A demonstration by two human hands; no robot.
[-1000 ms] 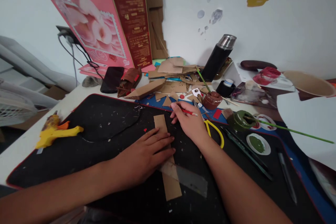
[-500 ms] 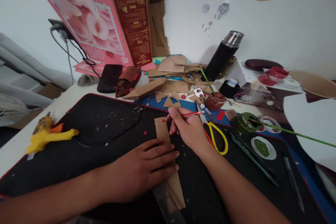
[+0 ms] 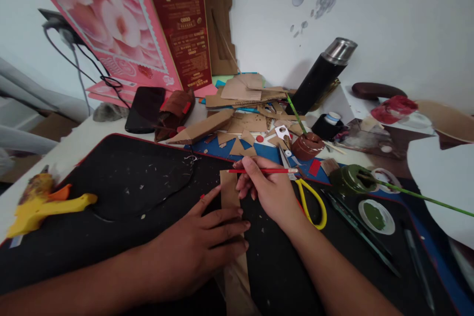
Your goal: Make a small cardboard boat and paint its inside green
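Here, left fingers [image 3: 222,216] splayed on cardboard strip [image 3: 230,191], right fingers [image 3: 252,167] gripping pencil [image 3: 276,171], near strip's far edge

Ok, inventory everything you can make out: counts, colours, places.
cardboard strip: 1, brown, front centre
pencil: 1, red, over strip's far end
mat: 1, black, beneath strip
table: 1, white, under mat
glue gun: 1, yellow, far left
scissors: 1, yellow-handled, right of centre
cardboard scraps: many, brown, beyond mat
stick-holding jars: 2, brown and green, right
dish of green paint: 1, white, right
phone: 1, black, back left
flask: 1, black-silver, back right
printed box: 1, pink-maroon, back left
left hand: 1, bare, on strip
right hand: 1, bare, holding pencil
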